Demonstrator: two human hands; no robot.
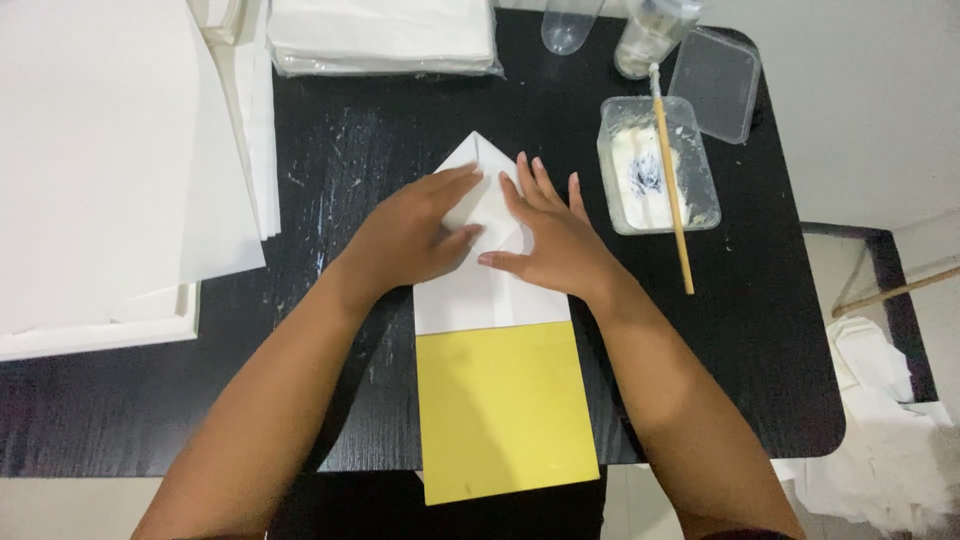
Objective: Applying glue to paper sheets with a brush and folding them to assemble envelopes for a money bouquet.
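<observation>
Both hands lay flat on a sheet of white paper (487, 290) whose top had been folded into a point. The left hand (410, 240) pressed its palm on the left folded flap, its fingers (455, 180) close together and stretched toward the tip, with the thumb tucked in toward the middle of the sheet. The right hand (555, 240) rested on the right flap, its fingers (530, 185) slightly spread and flat, the thumb reaching left until it nearly met the left thumb. Neither hand gripped anything; both simply pressed down.

The paper lay on a black desk (780, 330), its point just beyond the fingertips. Below the wrists, a yellow sheet (505, 410) covered the lower part of the white one and hung over the near edge of the desk.

To the right of the right fingers stood a clear plastic tub (700, 195) holding white paste, with a wooden stick (675, 190) resting in it and sticking out toward the near side. Its lid (715, 85) lay just beyond it, beside two clear containers (650, 35). Beyond the fingertips sat a wrapped stack of white sheets (380, 35). Well to the left of the left fingers lay large white sheets (110, 160). Crumpled white paper scraps (890, 440) lay off the desk at the right.
</observation>
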